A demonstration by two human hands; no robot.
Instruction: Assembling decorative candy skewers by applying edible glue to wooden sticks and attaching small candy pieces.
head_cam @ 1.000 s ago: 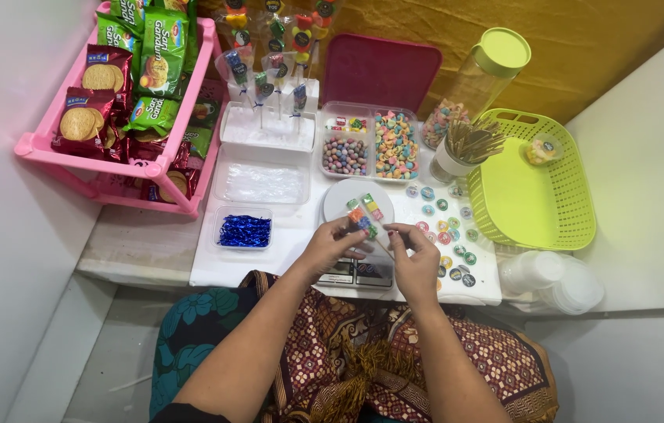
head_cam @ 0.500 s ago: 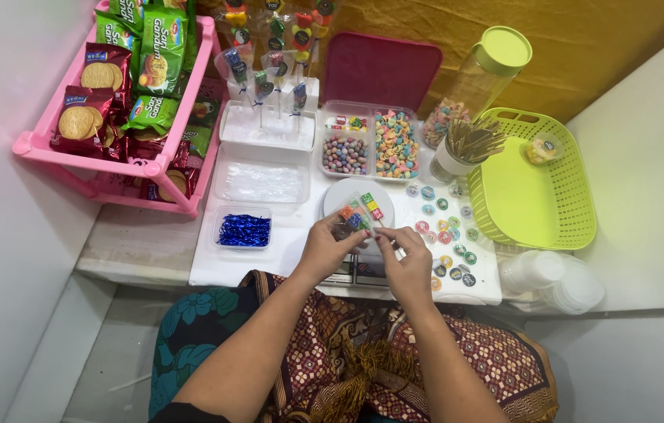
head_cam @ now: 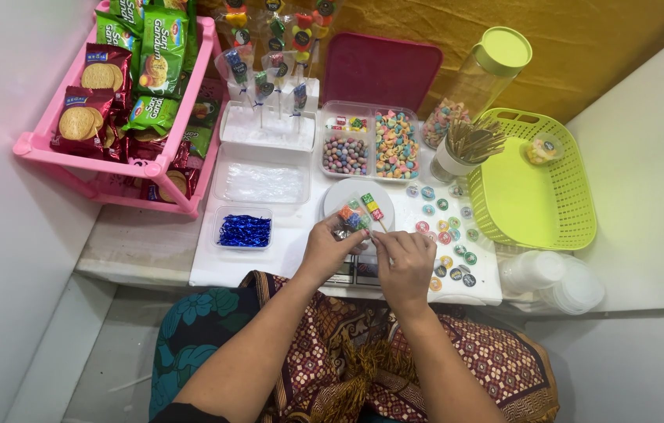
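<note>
1. A pink rack [head_cam: 34,145] stocked with biscuit packets [head_cam: 81,110] is seen far to the left of the fingers, up and away from them.
2. A small clear tray of blue foil twists [head_cam: 243,230] is noted just left of the left hand [head_cam: 332,249].
3. The left hand is closed in a pinch on a candy skewer [head_cam: 350,217]; the coloured pieces are held at the fingertips, over the near edge of a white round plate [head_cam: 363,196].
4. The right hand [head_cam: 404,262] is set against the left, its fingers pinched on the thin stick end [head_cam: 379,222] of the same skewer.
5. Round stickers [head_cam: 445,235] are scattered just right of the right hand.
6. A lime green basket [head_cam: 535,200] is placed well to the right.
</note>
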